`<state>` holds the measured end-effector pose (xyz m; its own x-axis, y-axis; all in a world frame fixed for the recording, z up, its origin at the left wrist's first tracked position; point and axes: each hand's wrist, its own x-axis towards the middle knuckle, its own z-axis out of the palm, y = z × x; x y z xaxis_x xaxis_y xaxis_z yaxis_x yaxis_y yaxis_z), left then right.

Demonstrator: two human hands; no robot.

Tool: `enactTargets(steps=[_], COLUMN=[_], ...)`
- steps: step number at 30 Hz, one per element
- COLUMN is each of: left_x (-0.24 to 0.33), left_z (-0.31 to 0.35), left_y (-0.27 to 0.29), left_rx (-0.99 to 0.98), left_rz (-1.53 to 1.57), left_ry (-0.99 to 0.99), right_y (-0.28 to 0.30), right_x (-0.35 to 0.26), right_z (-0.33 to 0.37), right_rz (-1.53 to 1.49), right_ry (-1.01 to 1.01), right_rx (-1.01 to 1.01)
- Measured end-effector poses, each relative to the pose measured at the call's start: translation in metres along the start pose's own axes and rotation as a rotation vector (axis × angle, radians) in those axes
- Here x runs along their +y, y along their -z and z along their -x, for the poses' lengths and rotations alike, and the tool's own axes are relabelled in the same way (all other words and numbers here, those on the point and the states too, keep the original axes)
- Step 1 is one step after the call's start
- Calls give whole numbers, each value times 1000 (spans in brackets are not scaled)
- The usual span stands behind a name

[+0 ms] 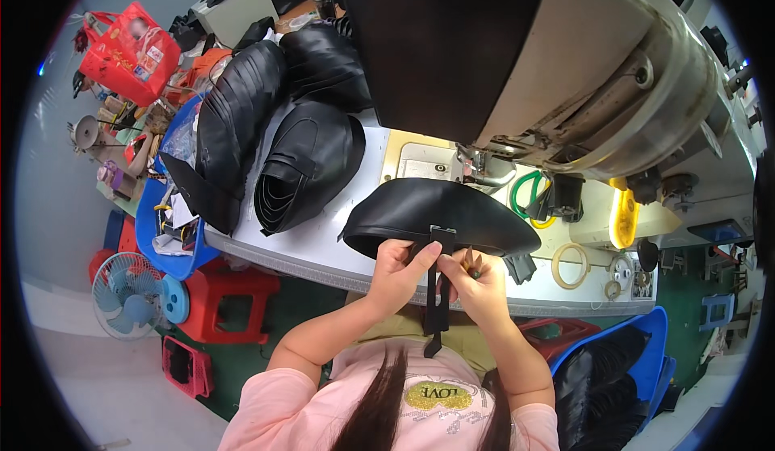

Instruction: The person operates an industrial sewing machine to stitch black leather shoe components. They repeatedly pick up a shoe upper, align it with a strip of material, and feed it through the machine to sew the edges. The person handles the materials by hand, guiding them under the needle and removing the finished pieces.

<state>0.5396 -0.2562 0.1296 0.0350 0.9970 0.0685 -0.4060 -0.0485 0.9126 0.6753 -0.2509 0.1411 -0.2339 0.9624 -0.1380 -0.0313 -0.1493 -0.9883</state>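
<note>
A curved black leather-like piece lies at the table's front edge, below the sewing machine head. A black strap with a metal buckle-like end hangs from it toward my lap. My left hand is closed on the strap just below the metal end, thumb on top. Close beside it, my right hand pinches the strap's edge. A small pointed tool shows between the right fingers; its kind is hard to make out.
Stacks of black pieces stand on the table to the left, beside a blue bin. A tape ring and yellow-handled tool lie right. Red stool and fan stand left; a blue crate of black pieces sits lower right.
</note>
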Motion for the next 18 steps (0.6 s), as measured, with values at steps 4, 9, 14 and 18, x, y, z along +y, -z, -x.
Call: enactTargets(steps=[4,9,14,18], left_x=[-2,-2,14,23], left_z=[0,-4,-18,-43], left_y=[0,0,19,12], left_rx=[-5,42,-108,-228], left_rz=[-30,-141,-417,-444], left_ry=[14,14,53,143], right_y=[1,5,57,82], right_x=[-1,-3,-30,-46], right_z=[1,2,2,-28], right_rz=[-11,41,521,478], right_ry=[-9,35,543,195], right_rx=[-8,6,398,28])
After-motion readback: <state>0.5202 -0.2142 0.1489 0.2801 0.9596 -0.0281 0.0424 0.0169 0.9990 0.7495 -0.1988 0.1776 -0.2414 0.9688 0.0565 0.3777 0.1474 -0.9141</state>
